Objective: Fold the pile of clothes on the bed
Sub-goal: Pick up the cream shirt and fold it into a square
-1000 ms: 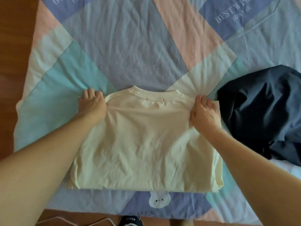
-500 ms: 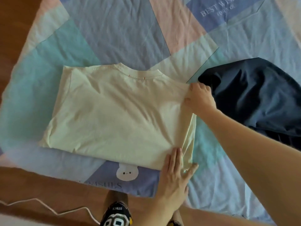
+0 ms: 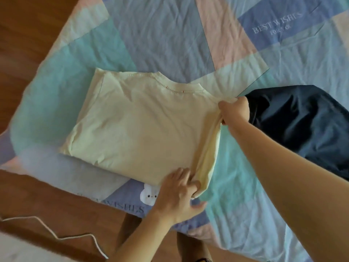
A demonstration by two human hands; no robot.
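**Right edge of shirt lifted**

Lay folded on the quilt [image 3: 160, 35], near its front edge: a cream shirt [image 3: 136, 127], collar away from the wearer. Gripped at the far right corner by the right hand [image 3: 235, 111], fingers curled round the cloth and raising that edge off the bed. Held at the near right corner by the left hand [image 3: 178, 195], fingers partly tucked under the lifted hem, thumb spread below. Bare quilt to the left and beyond the collar; just beside the right hand, a heap of dark cloth [image 3: 302, 125]. Soft, lightly creased cotton, ribbed at the neck. Patchwork quilt in teal, blue and pink, wrinkled, with printed lettering and a small white cartoon figure [image 3: 149, 195]. Wooden floor [image 3: 28, 35] to the left and front, crossed by a white cable [image 3: 56, 237].
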